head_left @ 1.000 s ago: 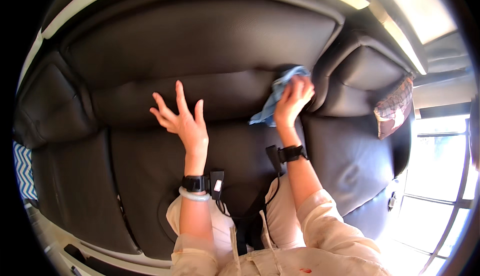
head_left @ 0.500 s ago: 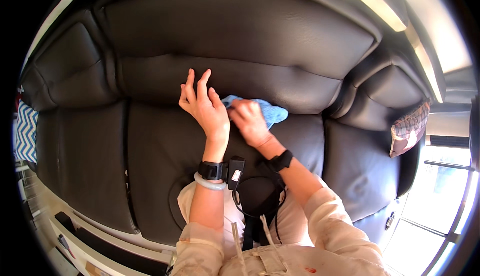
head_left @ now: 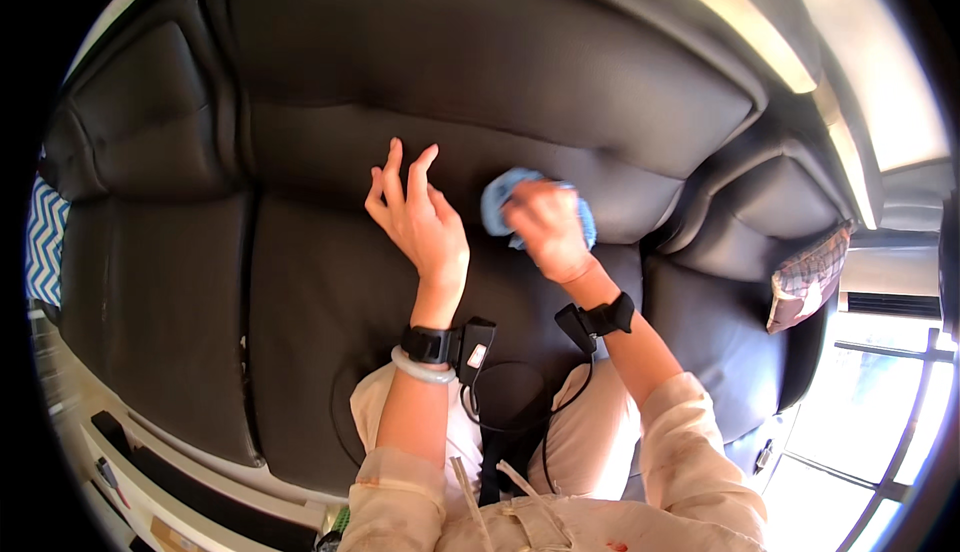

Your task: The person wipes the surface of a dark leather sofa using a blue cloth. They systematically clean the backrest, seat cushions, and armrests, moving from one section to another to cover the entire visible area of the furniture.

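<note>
A crumpled blue cloth (head_left: 500,204) lies along the line where the backrest (head_left: 480,42) of a dark leather sofa (head_left: 330,342) meets its seat, right of the middle of the view; the right hand (head_left: 548,227), somewhat blurred, is closed over it, with cloth showing on both sides of the fingers; how hard it presses cannot be told; of the two hands, the left hand (head_left: 425,232) is empty and well opened, its fingers spread and loosely bent, held up just left of the cloth and apart from it; a black wristband (head_left: 610,314) circles the right wrist, and the left wrist wears another with a small black box (head_left: 477,344) beside it and a pale bangle (head_left: 423,366) below; a thin black cable (head_left: 525,427) loops between the wrists above the light trousers (head_left: 585,432); farther out, a plaid cushion (head_left: 810,277) leans at the sofa's right end, near a bright window (head_left: 860,402), and a blue-and-white zigzag cushion (head_left: 46,242) stands at the far left.
</note>
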The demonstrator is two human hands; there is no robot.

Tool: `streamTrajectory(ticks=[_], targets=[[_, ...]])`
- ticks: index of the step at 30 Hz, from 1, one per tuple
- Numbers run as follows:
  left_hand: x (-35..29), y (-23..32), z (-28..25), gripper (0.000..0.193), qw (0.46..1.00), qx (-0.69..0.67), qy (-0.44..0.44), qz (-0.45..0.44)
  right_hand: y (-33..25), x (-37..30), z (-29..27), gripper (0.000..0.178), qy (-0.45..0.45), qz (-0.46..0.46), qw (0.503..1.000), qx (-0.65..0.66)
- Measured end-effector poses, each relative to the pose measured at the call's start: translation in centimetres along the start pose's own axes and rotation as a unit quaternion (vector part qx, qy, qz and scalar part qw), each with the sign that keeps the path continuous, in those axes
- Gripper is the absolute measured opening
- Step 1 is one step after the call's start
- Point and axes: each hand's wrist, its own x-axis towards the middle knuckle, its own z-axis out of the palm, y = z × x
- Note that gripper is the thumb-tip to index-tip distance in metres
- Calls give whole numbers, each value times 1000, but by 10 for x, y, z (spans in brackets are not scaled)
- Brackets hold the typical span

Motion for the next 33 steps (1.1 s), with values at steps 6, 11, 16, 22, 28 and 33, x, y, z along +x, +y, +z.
streamTrajectory(ticks=[6, 11, 16, 22, 28, 33], targets=[[-5, 2, 2, 47, 999, 32, -22, 9, 95, 28, -37, 37, 460, 502, 713, -165], [-10, 9, 7, 56, 996, 50, -80, -6, 29, 100, 2, 51, 144, 101, 974, -146], [-13, 5, 4, 64, 988, 96, -120, 14, 41, 113, -30, 52, 28, -18, 997, -76], [-11, 9, 10, 95, 982, 67, -178, 2, 141, 54, -84, 36, 398, 469, 734, -287], [-18, -3, 21, 108, 982, 103, -157, 33, 67, 84, -51, 55, 199, 258, 914, -244], [-15, -3, 17, 109, 980, 118, -155, 42, 76, 85, -68, 58, 66, 53, 970, -229]])
